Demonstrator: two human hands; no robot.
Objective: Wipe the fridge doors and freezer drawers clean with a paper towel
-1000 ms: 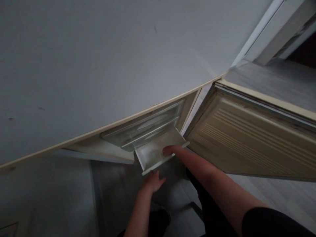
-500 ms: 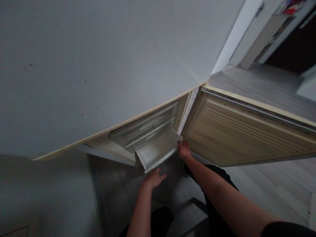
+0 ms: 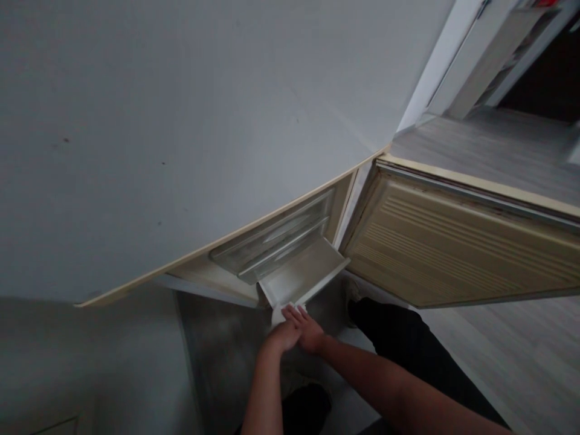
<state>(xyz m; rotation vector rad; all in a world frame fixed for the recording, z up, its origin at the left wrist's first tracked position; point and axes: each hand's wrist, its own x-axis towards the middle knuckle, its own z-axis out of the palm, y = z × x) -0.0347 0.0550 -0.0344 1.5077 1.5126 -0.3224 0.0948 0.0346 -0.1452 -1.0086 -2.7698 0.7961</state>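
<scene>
A pale drawer (image 3: 303,269) is pulled out of the freezer compartment, with clear ridged drawer fronts (image 3: 276,241) behind it. At the drawer's near left corner is a white cloth or tissue (image 3: 278,315). My right hand (image 3: 308,329) presses on the cloth with its fingers stretched out. Right beside it, my left hand (image 3: 284,336) touches the right hand and the cloth; its fingers are partly hidden, and its grip is unclear.
The open appliance door (image 3: 453,241) stands to the right, its ribbed inner side showing. A large pale appliance surface (image 3: 203,109) fills the upper left. My dark-trousered legs (image 3: 408,344) are below, above the grey floor (image 3: 525,338).
My right hand has moved left with the white cloth, from the drawer's right corner to its near left corner. It now meets my left hand. The view has shifted slightly.
</scene>
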